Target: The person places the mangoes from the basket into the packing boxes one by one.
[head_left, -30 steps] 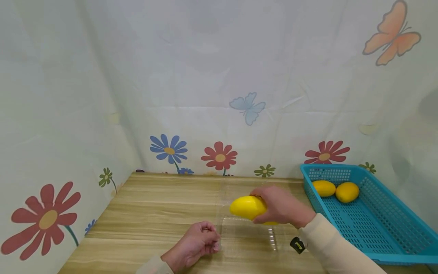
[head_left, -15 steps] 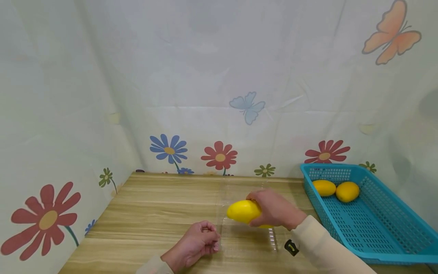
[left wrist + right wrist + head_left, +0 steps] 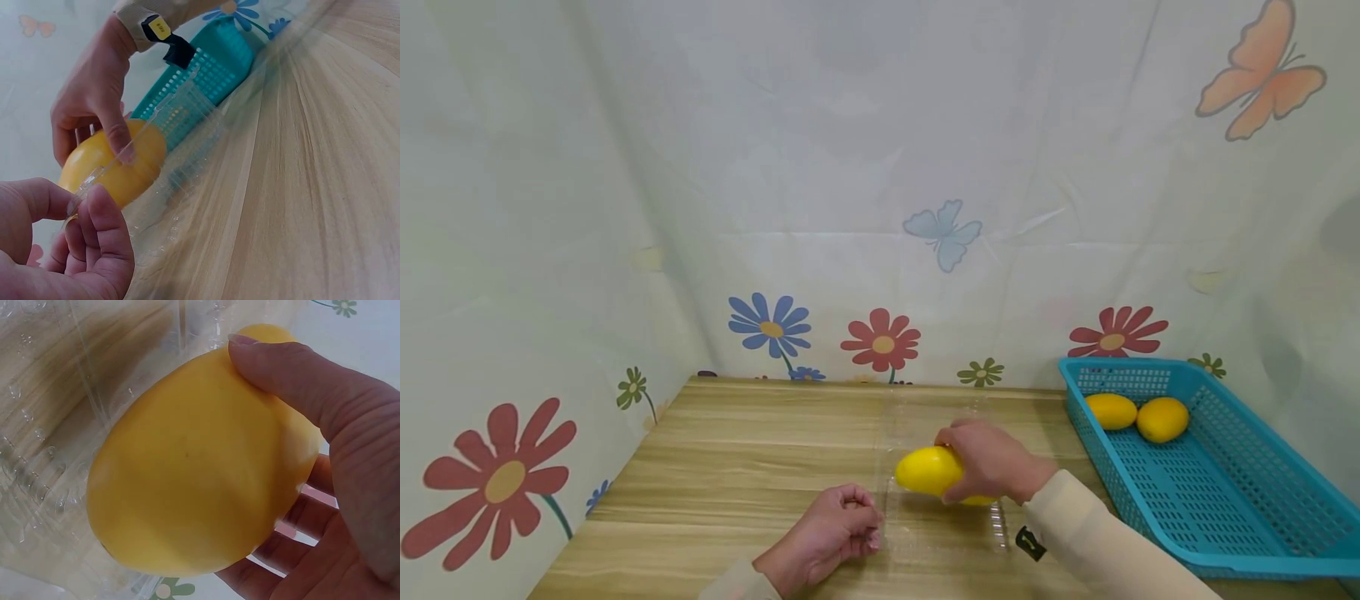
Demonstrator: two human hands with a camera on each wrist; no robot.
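A clear plastic clamshell box point(image 3: 943, 527) lies on the wood-grain table with its lid part folded back. My left hand point(image 3: 827, 533) pinches the box's left rim between thumb and fingers, as the left wrist view shows. A smooth yellow mango point(image 3: 925, 471) is in my right hand point(image 3: 988, 462), gripped from above with the thumb on the near side and the fingers round the far side. The mango is low over the box, lying on its side; whether it touches the bottom I cannot tell. In the right wrist view the mango point(image 3: 194, 469) hides part of the box.
A blue plastic basket point(image 3: 1225, 500) stands at the right of the table. Inside its far left corner lie two more mangoes, one left point(image 3: 1111, 411) and one right point(image 3: 1162, 419). A flower-printed cloth point(image 3: 820, 183) hangs behind the table.
My right hand has carried the mango slightly down and left over the clear box. The left hand has stayed at the box's rim.
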